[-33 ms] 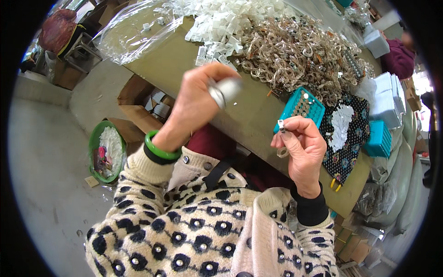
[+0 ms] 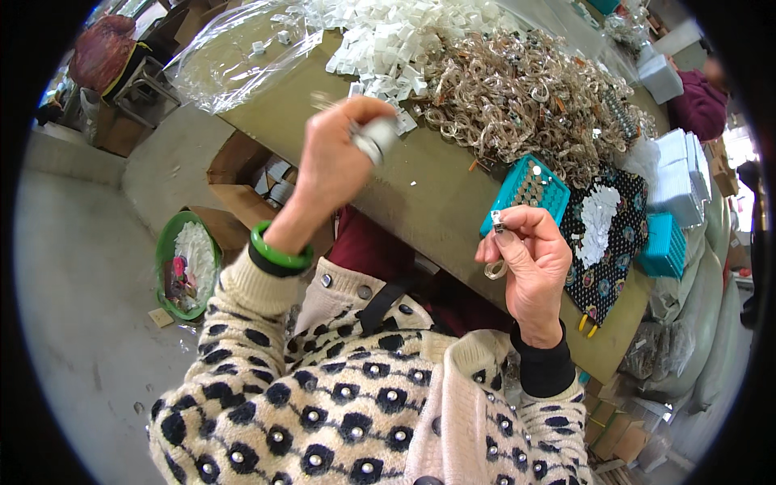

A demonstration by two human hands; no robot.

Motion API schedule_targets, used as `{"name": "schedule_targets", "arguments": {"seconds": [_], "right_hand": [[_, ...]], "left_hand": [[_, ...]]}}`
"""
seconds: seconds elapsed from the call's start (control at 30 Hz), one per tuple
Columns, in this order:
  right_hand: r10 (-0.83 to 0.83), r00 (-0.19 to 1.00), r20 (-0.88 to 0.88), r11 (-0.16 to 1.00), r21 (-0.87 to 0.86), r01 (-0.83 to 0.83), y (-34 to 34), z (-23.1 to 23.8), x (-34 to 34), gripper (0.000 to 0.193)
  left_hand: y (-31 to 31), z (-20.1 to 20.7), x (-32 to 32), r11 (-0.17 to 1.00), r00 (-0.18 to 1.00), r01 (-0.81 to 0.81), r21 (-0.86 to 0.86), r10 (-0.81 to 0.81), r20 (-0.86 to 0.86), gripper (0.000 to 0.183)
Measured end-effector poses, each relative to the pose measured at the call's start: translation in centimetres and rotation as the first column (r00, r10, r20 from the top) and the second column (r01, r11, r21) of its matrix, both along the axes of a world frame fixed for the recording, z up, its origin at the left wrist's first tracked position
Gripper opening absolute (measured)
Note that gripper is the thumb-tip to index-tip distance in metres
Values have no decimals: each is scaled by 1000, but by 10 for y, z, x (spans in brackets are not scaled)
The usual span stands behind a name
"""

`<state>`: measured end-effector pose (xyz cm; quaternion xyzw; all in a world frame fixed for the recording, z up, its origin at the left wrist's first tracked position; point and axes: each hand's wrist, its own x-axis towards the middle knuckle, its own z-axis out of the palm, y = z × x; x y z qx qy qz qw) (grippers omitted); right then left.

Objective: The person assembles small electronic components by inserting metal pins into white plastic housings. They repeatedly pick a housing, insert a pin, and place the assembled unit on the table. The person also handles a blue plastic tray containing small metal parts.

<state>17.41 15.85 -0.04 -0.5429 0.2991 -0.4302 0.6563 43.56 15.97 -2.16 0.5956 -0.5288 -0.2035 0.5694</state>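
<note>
My left hand (image 2: 335,158), with a green bangle on its wrist, is raised over the near left part of the table. Its fingers are wrapped round a white, cylinder-like object (image 2: 377,139) with a dark band, blurred by motion. A thin pale thing (image 2: 322,100) shows as a smear at its fingertips. Near the teal basket (image 2: 495,202), my right hand (image 2: 533,259) pinches a small piece with a white and metallic end (image 2: 497,218). A clear ring-shaped loop (image 2: 495,270) hangs below those fingers; whether it joins the piece I cannot tell.
Clear looped pieces (image 2: 525,97) are heaped behind my hands, beside a pile of small white boxes (image 2: 388,40). White flat pieces (image 2: 598,218) lie on a dark patterned cloth (image 2: 618,279). A green tub (image 2: 162,283) stands on the floor at left, by an open carton (image 2: 242,202).
My left hand has moved left and a little toward me with the white object. A thin blurred thing now shows at its fingertips. My right hand has hardly moved.
</note>
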Motion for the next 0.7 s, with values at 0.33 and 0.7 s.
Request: {"name": "schedule_targets", "arguments": {"seconds": [0.33, 0.7], "right_hand": [[57, 998, -18, 983, 173, -53, 1, -9, 1, 9], [-36, 992, 122, 987, 160, 16, -2, -2, 26, 16]], "left_hand": [[-54, -54, 78, 973, 826, -171, 154, 57, 561, 26], [-14, -12, 2, 981, 750, 94, -171, -183, -635, 19]]}}
